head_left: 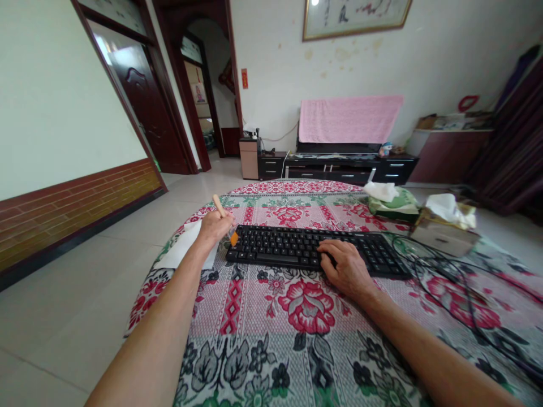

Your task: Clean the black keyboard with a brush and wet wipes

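A brush (pixel 233 238) with a pale wooden handle and orange bristles is held in my left hand (pixel 214 227), its fingers closed round it. The bristles are at the left end of a black keyboard (pixel 271 247), over the keys there. My right hand (pixel 345 264) rests palm down on the keyboard, right of its middle. Its fingers lie across the keys, and the thumb is apart from them near the front edge. Under my left wrist and forearm, a white sheet (pixel 180 249) lies partly hidden.
A flowered cloth (pixel 254 316) covers the rounded table. Black cables (pixel 464 282) lie in loops to the right. Behind them stand a green tissue box (pixel 394 204) and another tissue box (pixel 443 232). Beyond the table, a pink towel (pixel 350 120) hangs over a television.
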A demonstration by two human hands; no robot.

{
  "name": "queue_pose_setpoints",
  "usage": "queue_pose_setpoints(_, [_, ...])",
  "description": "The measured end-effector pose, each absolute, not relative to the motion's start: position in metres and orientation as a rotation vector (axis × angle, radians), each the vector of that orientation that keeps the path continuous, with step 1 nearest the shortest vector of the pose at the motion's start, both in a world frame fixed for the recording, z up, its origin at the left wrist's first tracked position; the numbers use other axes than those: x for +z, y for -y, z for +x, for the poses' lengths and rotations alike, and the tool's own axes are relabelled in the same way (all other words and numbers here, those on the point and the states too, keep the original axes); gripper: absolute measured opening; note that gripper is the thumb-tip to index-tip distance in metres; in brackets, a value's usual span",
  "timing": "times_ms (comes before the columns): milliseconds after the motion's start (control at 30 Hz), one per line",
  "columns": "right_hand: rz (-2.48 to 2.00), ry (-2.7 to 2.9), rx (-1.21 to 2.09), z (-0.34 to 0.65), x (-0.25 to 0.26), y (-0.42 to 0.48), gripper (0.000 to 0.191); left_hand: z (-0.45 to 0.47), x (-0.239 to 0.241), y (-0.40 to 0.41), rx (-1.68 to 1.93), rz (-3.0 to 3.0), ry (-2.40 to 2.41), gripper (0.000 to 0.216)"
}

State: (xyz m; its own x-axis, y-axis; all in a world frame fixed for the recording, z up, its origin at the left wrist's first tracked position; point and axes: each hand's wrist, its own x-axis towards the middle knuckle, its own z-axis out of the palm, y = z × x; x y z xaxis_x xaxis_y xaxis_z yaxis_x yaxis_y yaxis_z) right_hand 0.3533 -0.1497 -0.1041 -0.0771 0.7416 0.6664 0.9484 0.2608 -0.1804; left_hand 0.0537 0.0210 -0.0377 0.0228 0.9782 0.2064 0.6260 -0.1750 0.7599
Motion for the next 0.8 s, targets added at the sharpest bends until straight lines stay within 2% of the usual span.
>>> queue_pose_setpoints(333, [-1.547,1.870,-0.395,0.353,-0.104,0.150,0.018,0.058,-0.024,-0.010,0.798,1.968,-1.697,0.012])
queue_pose_setpoints(600, [-1.544,1.873,-0.389,0.353,-0.102,0.151,0.019,0.068,-0.026,-0.002,0.841,2.007,-1.547,0.017])
queue_pose_setpoints(800, [-1.535,1.872,-0.386,0.353,-0.103,0.150,0.020,0.071,-0.020,0.009,0.707,2.060,-1.523,0.014])
